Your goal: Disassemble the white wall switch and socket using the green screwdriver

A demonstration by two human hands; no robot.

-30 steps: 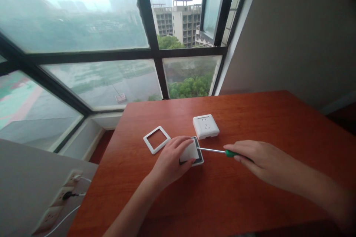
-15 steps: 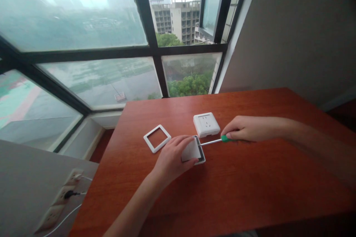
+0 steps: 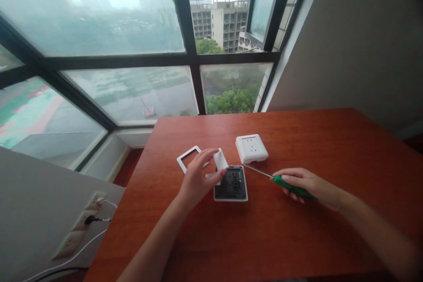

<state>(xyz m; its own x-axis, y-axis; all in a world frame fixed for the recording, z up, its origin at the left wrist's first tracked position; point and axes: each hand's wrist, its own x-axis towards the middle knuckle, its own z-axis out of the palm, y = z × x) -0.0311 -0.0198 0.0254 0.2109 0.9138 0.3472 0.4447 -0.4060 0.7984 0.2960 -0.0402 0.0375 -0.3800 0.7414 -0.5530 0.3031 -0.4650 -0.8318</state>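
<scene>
Between its thumb and fingers my left hand (image 3: 198, 176) pinches a white switch rocker plate (image 3: 220, 159), lifted and tilted. Just below it lies a square wall switch (image 3: 235, 190), its dark inside exposed within a white rim. My right hand (image 3: 302, 185) grips a screwdriver (image 3: 291, 186) by its green handle; the metal shaft points left, its tip near the switch's upper right corner. Behind, a white wall socket (image 3: 252, 148) rests face up. A square white frame (image 3: 183, 157) lies on the left, partly covered by my left hand.
Everything lies on a reddish-brown wooden table (image 3: 280, 233). Windows with dark frames (image 3: 194, 59) stand beyond its far edge. Low on the left wall are outlets (image 3: 81, 220) with plugs and cables. A grey wall (image 3: 357, 39) rises on the right.
My left hand has lifted the white rocker plate off the switch, baring its dark inside. The screwdriver has drawn back from the switch, its handle now lower and turned.
</scene>
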